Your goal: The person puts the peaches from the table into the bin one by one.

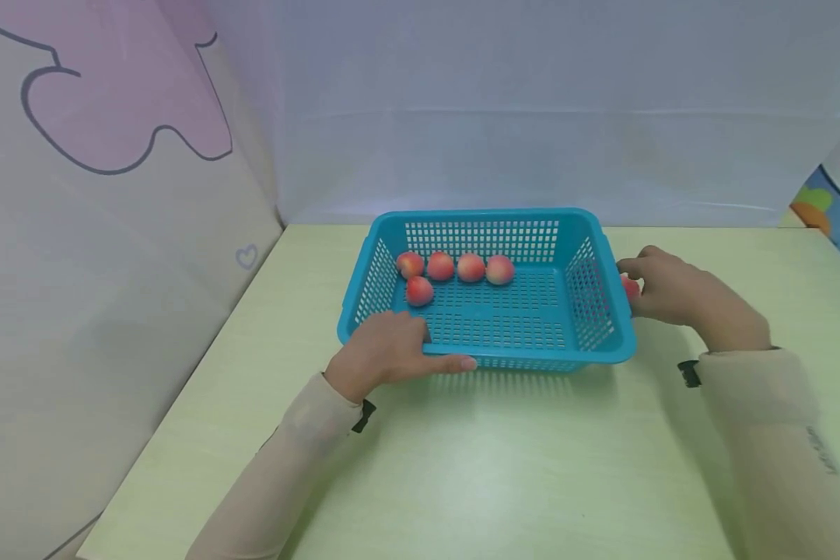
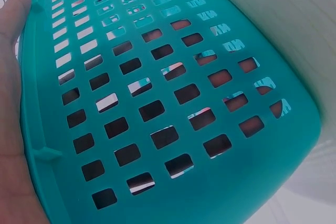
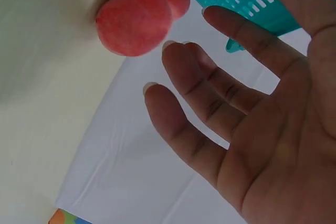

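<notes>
A blue plastic basket with a mesh of holes stands on the table. Inside it, toward the back left, lie several red-and-yellow peaches. The left hand grips the basket's front rim, thumb along the outside and fingers over into the inside. In the left wrist view, the basket wall fills most of the picture. Just outside the basket's right end is the right hand, beside more peaches. In the right wrist view its fingers are spread and loosely bent, with a gap between them and the peaches.
The pale wooden table extends in front of the basket and to both sides. A white sheet hangs behind, and a sheet with a pink printed pattern covers the left side. Some colourful print shows at the far right.
</notes>
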Available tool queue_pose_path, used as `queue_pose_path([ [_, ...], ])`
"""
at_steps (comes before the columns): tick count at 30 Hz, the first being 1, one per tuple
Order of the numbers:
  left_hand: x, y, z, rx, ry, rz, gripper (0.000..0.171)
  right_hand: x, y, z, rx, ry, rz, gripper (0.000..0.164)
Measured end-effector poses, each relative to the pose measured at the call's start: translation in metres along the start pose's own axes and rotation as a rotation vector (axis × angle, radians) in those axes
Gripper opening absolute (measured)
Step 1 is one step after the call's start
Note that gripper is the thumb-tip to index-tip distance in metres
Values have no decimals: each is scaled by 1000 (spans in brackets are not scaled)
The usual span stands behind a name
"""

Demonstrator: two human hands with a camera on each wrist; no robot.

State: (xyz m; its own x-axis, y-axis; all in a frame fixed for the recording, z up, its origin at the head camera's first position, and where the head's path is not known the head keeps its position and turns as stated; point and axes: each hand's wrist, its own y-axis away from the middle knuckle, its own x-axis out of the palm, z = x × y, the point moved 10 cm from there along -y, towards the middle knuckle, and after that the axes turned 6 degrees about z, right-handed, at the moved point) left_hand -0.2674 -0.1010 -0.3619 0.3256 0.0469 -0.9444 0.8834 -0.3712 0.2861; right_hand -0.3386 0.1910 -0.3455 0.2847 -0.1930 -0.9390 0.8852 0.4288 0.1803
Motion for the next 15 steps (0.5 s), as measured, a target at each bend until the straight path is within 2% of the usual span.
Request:
queue_pose_path([
  [3, 0, 0, 1, -5, 3, 4, 80, 5, -5, 3, -70, -11, -20, 44],
  [8, 0, 0, 2, -15, 9, 9, 80, 10, -8, 5, -128, -8, -38, 32],
  [15, 0, 1, 2, -6, 17, 11, 79, 22, -12, 1, -74, -49, 27, 27],
])
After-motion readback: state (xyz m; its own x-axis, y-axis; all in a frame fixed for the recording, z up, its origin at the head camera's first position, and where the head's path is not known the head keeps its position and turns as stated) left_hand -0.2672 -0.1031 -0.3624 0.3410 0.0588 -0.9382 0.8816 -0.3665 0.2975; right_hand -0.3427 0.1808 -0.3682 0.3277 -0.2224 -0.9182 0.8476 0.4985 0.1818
